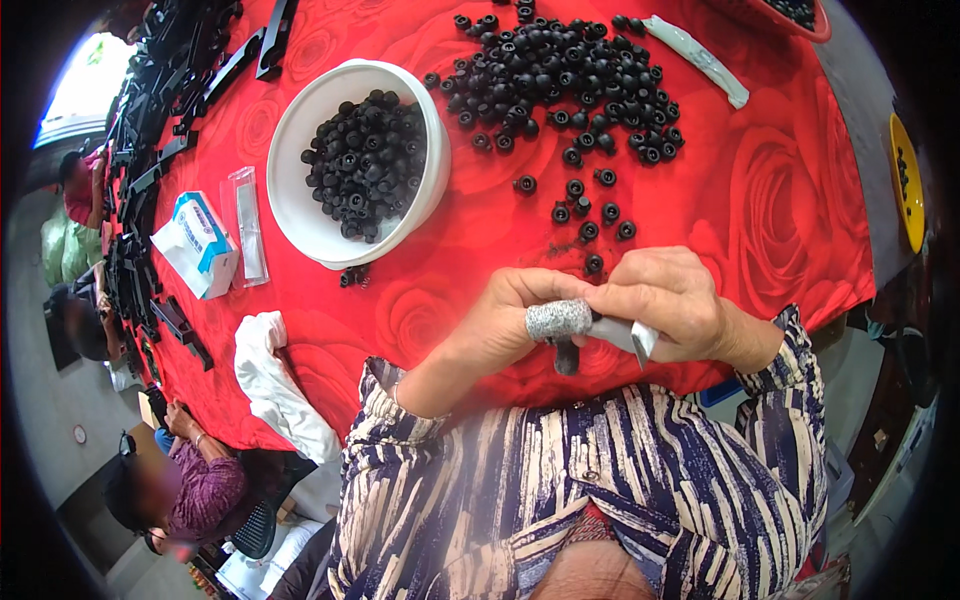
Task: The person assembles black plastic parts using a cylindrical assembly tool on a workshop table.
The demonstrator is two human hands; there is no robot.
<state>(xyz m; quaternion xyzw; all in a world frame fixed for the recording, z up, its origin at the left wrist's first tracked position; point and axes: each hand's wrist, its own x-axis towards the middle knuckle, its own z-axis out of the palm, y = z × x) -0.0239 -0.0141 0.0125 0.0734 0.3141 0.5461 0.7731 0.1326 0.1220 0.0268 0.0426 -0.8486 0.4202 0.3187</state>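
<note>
My left hand (497, 312) is closed on a small black rubber-like part (567, 357), whose rounded end shows below the fingers. A grey knitted sleeve (558, 320) wraps one finger of that hand. My right hand (668, 300) grips a small knife (645, 343); its pale blade sticks out below the fingers, and its handle is mostly hidden. Both hands meet at the fingertips, close to my striped shirt. Just beyond them, several loose black parts (594, 264) lead up to a large pile (560, 80) of round, hollow-ended ones.
A white bowl (275, 200) holds more black parts. Left of it are a tissue packet (200, 245), a clear sleeve (250, 230) and a white cloth (270, 375). Long black pieces (150, 190) crowd the far left, where other people sit. A white-wrapped strip (700, 62) lies beyond the pile.
</note>
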